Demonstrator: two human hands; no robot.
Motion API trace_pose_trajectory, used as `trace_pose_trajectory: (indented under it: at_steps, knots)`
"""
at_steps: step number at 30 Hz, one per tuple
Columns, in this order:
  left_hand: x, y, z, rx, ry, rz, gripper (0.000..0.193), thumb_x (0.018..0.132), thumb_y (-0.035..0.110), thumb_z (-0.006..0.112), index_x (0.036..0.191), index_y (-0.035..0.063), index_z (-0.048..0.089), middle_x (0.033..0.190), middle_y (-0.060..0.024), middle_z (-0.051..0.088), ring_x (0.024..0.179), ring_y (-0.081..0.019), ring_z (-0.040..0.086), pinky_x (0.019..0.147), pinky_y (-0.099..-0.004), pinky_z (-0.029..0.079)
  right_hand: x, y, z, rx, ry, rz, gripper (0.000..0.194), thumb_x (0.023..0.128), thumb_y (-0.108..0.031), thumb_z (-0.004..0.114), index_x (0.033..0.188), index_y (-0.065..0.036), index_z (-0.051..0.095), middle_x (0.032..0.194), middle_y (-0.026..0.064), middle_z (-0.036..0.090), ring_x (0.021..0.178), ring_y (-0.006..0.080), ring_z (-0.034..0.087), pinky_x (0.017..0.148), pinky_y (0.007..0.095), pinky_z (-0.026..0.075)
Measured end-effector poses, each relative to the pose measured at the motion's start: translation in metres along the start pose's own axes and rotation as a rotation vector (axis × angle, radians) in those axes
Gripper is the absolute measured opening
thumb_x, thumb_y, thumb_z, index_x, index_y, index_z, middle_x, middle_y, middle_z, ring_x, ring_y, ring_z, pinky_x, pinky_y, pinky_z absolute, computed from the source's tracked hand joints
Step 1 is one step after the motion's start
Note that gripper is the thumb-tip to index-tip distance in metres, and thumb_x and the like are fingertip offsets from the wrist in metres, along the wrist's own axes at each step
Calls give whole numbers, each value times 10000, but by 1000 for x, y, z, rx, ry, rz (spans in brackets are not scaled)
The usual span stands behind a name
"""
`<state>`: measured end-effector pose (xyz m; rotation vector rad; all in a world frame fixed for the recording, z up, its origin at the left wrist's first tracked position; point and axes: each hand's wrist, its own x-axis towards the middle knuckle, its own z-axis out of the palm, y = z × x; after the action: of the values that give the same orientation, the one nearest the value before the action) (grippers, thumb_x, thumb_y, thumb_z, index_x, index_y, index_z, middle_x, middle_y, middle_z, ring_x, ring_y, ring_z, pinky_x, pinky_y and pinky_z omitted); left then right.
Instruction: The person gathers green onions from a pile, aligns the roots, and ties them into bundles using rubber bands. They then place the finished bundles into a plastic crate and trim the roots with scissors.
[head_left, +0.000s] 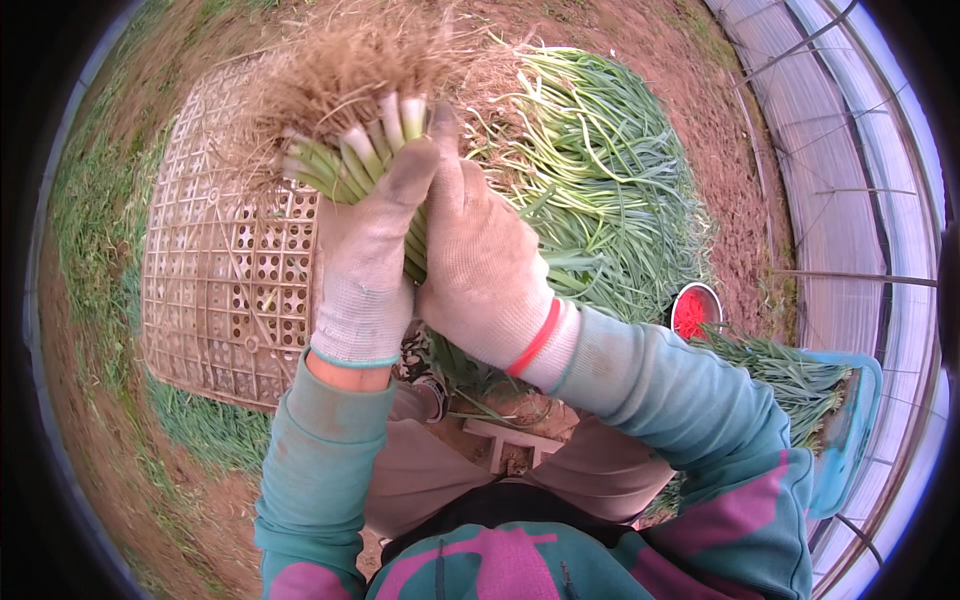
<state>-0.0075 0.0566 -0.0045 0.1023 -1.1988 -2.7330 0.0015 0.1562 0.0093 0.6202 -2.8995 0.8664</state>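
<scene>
A bunch of green stalks with white bases and shaggy brown roots (360, 150) is held up in front of me, roots pointing away. My left hand (375, 217), in a pale knit glove, is closed round the stalks from the left. From the right my right hand (476, 225), gloved and with a red band at the wrist, presses against the same bunch; its palm side is hidden. Behind and right of the hands a large heap of long green leafy stalks (600, 172) lies on the soil, its roots towards the left.
An upturned plastic crate (225, 300) stands at the left, with greens (210, 435) by its near edge. On the right are a metal bowl of red bands or strips (691, 311) and a blue crate (847, 457) holding leafy stalks. Plastic greenhouse sheeting (832, 165) rises beyond.
</scene>
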Motion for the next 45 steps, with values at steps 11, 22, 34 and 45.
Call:
trace_pose_trajectory:
  at_steps: [11, 22, 34, 45]
  knots:
    - [-3, 26, -11, 125, -237, -256, 524, 769, 99, 778, 1252, 54, 580, 1137, -40, 620, 1067, -179, 587, 956, -338, 475, 18, 23, -52, 463, -218, -221, 1201, 576, -223, 856, 1507, 16, 135, 1331, 267, 490, 1154, 412, 565, 945, 442, 497]
    - [-13, 25, -7, 81, -207, -370, 494, 775, 23, 641, 1252, 11, 514, 1146, -99, 587, 1055, -212, 563, 935, -361, 460, 16, 21, -68, -406, -158, -456, 1349, 583, -888, 560, 1449, 105, 273, 1462, 342, 314, 1416, 486, 230, 1176, 515, 182]
    - [-8, 65, -3, 26, -450, 178, 446, 812, 192, 603, 1196, 11, 465, 899, -92, 529, 882, -260, 573, 905, -458, 476, -4, 83, -11, 1275, -852, 454, 822, 963, -704, 213, 1350, -66, 558, 1266, 105, 620, 1090, 175, 582, 994, 306, 437]
    - [-11, 137, 13, -220, -624, 145, 423, 822, 130, 549, 1185, -31, 401, 1017, -108, 429, 1015, -259, 444, 1082, -456, 275, -110, 79, -4, 751, -445, 426, 597, 987, -545, 390, 1251, -40, 566, 1159, 186, 640, 1082, 309, 599, 977, 405, 461]
